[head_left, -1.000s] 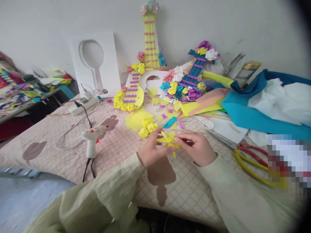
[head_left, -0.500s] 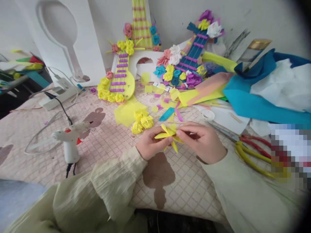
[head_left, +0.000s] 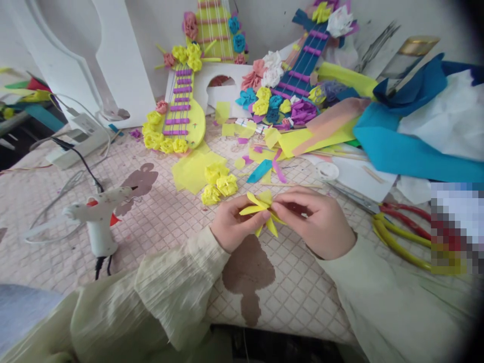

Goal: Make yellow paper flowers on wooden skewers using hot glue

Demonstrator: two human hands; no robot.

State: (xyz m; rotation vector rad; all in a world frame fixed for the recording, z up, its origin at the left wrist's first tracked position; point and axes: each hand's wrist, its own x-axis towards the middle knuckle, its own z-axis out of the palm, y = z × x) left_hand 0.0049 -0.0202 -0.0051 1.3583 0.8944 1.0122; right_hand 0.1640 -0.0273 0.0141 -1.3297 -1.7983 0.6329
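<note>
A yellow paper flower (head_left: 260,207) with several pointed petals is held above the tabletop between both hands. My left hand (head_left: 235,222) is closed on it from the left, thumb pressed over the petals. From the right, my right hand (head_left: 317,219) pinches a petal between thumb and fingers; its inner fingertips are hidden. Just beyond my left hand lie several crumpled yellow paper roses (head_left: 219,182), partly on a yellow paper sheet (head_left: 189,169). A teal paper petal (head_left: 259,171) rests on the table behind the flower.
A white glue gun (head_left: 101,222) stands at left, its cord running to a power strip (head_left: 77,141). Scissors (head_left: 393,242) with yellow and red handles lie at right. Behind are a yellow paper guitar (head_left: 194,118), a blue one (head_left: 302,65) and teal crepe paper (head_left: 381,138).
The view has shifted slightly, so background items sit differently in the frame. Both hands keep their hold on the yellow paper flower, whose petals have shifted a little.
</note>
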